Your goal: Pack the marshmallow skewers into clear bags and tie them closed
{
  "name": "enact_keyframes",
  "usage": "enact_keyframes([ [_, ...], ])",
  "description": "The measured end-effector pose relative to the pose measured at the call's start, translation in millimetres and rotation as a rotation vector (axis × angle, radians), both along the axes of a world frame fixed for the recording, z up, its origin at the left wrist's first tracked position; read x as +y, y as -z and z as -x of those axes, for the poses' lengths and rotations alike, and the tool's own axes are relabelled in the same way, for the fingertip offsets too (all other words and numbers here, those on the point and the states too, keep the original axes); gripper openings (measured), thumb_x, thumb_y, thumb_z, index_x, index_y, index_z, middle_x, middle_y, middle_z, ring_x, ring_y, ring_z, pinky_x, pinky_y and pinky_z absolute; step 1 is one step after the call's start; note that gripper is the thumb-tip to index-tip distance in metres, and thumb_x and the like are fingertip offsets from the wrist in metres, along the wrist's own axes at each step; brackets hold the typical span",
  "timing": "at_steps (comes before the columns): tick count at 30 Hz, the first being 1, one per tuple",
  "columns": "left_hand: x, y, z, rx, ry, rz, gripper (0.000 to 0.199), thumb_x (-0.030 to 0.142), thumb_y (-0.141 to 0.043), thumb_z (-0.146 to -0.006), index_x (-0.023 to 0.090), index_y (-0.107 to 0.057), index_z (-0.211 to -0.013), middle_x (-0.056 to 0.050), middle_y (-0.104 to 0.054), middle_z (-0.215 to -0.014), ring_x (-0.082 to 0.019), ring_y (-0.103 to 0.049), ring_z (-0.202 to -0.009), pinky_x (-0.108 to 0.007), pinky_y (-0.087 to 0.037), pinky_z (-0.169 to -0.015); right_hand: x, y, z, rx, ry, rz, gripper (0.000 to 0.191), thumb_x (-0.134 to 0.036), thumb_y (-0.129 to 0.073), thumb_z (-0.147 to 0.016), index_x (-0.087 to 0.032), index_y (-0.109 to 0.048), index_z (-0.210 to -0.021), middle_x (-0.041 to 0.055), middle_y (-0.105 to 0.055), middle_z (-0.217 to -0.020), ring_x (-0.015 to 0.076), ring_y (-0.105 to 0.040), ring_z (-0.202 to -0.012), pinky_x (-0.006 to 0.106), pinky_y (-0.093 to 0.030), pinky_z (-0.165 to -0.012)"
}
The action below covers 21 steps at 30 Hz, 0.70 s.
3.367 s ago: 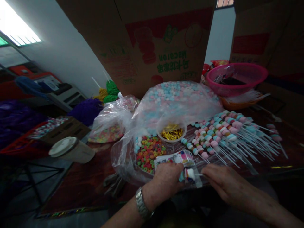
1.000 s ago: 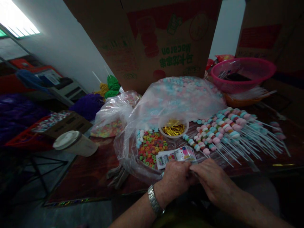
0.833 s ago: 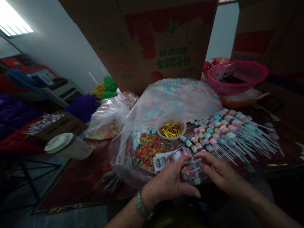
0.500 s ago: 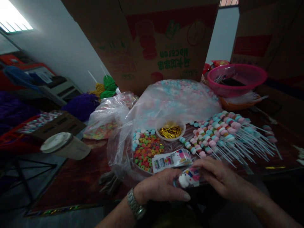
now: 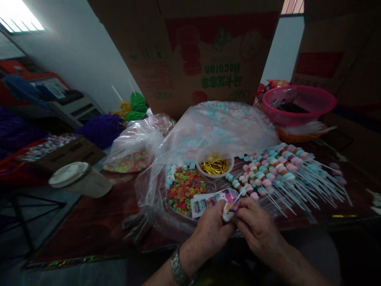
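Two bare hands at work: left hand [image 5: 210, 231] and right hand [image 5: 256, 227] closed on white-tipped candy skewer in glossy printed plastic sleeve [image 5: 229, 209], above table's near edge. Dozens of pastel candy skewers [image 5: 282, 174] lie unwrapped; flat stack of printed plastic sleeves [image 5: 207, 204] left.

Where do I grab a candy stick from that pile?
Pinch the bare white stick near its end, coming from the right: the sticks fan out that way, free of candy, while the candy beads crowd together on the left.
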<state>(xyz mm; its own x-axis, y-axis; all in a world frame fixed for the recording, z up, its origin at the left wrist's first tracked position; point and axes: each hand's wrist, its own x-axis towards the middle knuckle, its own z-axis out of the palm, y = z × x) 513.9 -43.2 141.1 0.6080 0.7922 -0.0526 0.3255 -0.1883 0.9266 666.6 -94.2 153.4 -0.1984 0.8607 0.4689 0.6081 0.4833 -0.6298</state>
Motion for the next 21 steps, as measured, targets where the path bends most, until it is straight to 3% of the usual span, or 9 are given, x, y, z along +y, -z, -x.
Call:
enact_keyframes([
  [3, -1.4, 0.5, 2.7, 0.021, 0.019, -0.002, 0.022, 0.022, -0.057, -0.075, 0.017, -0.056, -0.097, -0.002, -0.063, -0.088, -0.017, -0.056, -0.078, -0.024, -0.044, -0.07, 1.8, -5.6, 1.9, 0.141, 0.063, -0.099, 0.01, -0.012, -0.047, -0.089, -0.018, -0.054, -0.088, 0.0055, -0.049, -0.092, 0.0177, -0.049, -0.087, 0.029, -0.043, -0.073],
  [7, -1.7, -1.2, 6.4, 0.077, -0.042, -0.029, 0.024, 0.023, -0.057, -0.076, 0.019, -0.055, -0.099, -0.001, -0.063, -0.091, -0.017, -0.057, -0.079, -0.025, -0.043, -0.069, 5.7, -12.8, -4.4, 0.089, 0.162, -0.184, 0.014, -0.013, -0.048, -0.088, -0.018, -0.054, -0.1, 0.0073, -0.049, -0.102, 0.0192, -0.048, -0.098, 0.031, -0.04, -0.083],
  [10, -2.3, -1.2, 6.5, 0.212, -0.102, -0.144, 0.017, 0.023, -0.055, -0.076, 0.017, -0.054, -0.093, -0.004, -0.063, -0.086, -0.019, -0.057, -0.076, -0.027, -0.042, -0.067, 5.3, -5.9, 3.5, 0.001, 0.135, -0.125, 0.021, -0.018, -0.052, -0.087, -0.018, -0.054, -0.108, 0.0105, -0.043, -0.114, 0.0243, -0.043, -0.107, 0.038, -0.037, -0.089],
  [14, -2.7, 0.4, 7.4, 0.349, -0.122, -0.278, 0.011, 0.021, -0.054, -0.075, 0.017, -0.053, -0.085, -0.006, -0.062, -0.08, -0.02, -0.056, -0.072, -0.027, -0.039, -0.063, 1.0, -2.9, 16.0, 0.113, 0.104, -0.016, 0.01, -0.017, -0.049, -0.088, -0.021, -0.058, -0.089, 0.0079, -0.041, -0.118, 0.0246, -0.04, -0.112, 0.039, -0.034, -0.091],
  [18, -1.0, -1.9, 12.6, 0.264, 0.001, -0.181, 0.014, 0.029, -0.054, -0.08, 0.016, -0.056, -0.083, -0.004, -0.061, -0.078, -0.017, -0.055, -0.07, -0.024, -0.038, -0.061, 0.9, -10.4, 7.6, 0.35, 0.056, 0.213, 0.018, -0.028, -0.051, -0.089, -0.02, -0.057, -0.075, 0.0054, -0.048, -0.113, 0.0231, -0.044, -0.11, 0.035, -0.035, -0.089],
  [21, 0.5, -9.2, 16.4, 0.154, 0.051, -0.047, 0.032, 0.04, -0.06, -0.078, 0.016, -0.057, -0.099, -0.003, -0.062, -0.084, -0.017, -0.054, -0.074, -0.023, -0.04, -0.064, 4.3, -9.3, -2.2, 0.459, 0.144, 0.236, 0.021, -0.032, -0.052, -0.089, -0.02, -0.056, -0.072, 0.0051, -0.051, -0.11, 0.0231, -0.045, -0.109, 0.033, -0.035, -0.089],
])
